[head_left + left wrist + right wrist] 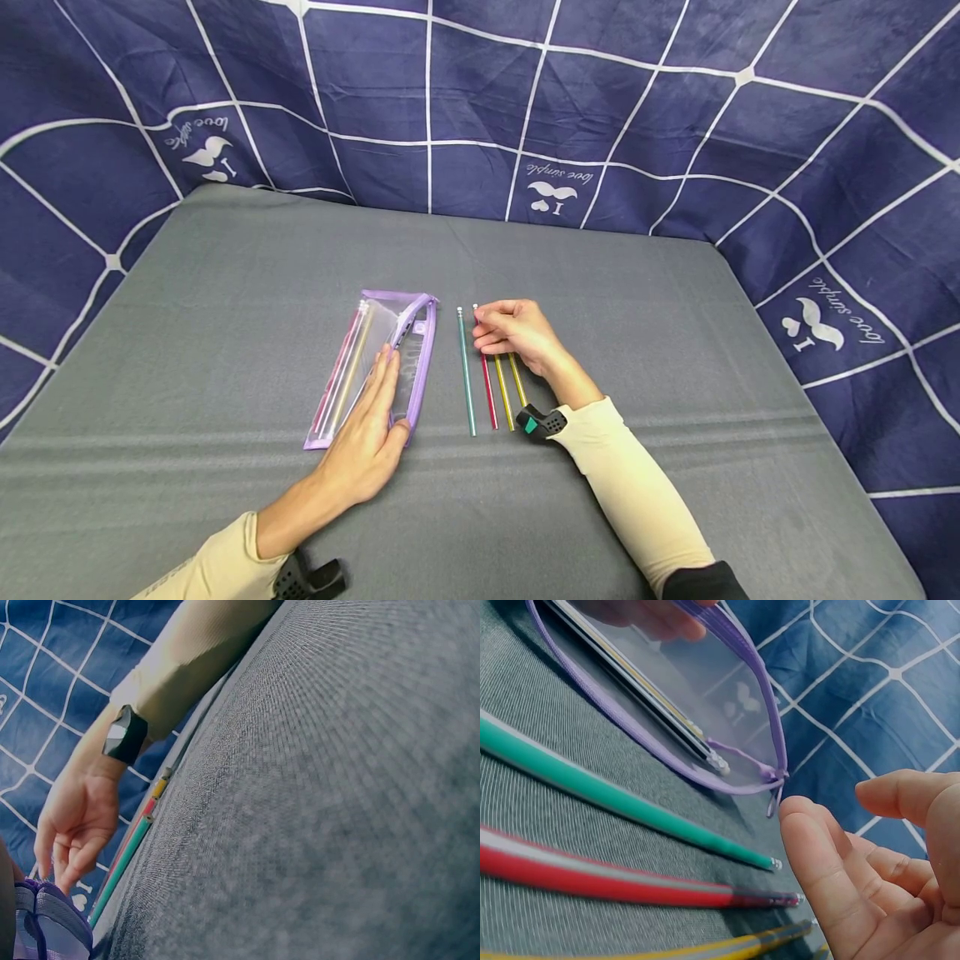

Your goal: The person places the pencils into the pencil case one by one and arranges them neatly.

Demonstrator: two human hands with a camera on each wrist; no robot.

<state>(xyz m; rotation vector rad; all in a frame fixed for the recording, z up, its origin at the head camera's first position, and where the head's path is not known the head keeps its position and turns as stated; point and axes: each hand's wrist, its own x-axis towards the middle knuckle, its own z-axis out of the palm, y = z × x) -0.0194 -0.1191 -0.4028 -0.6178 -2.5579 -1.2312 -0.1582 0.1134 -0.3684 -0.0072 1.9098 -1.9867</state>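
A clear pouch with purple trim [426, 367] lies with its zipper side parted, several pencils [345, 371] inside it. My left hand [365, 442] rests on the pouch, fingers straight along it. To the right lie a green pencil [466, 375], a red pencil [489, 392] and two yellow pencils [503, 392], roughly side by side. Over the top ends of the red and yellow ones hovers my right hand [517, 331]. In the right wrist view its thumb and forefinger [817, 862] stand apart with nothing between them, close by the pencil tips.
The grey cloth surface [247, 275] carries the pouch and pencils. Behind and at both sides hangs a blue cloth [480, 100] with white grid lines. Each wrist wears a black device; the one on the right wrist [542, 422] sits just above the yellow pencils' lower ends.
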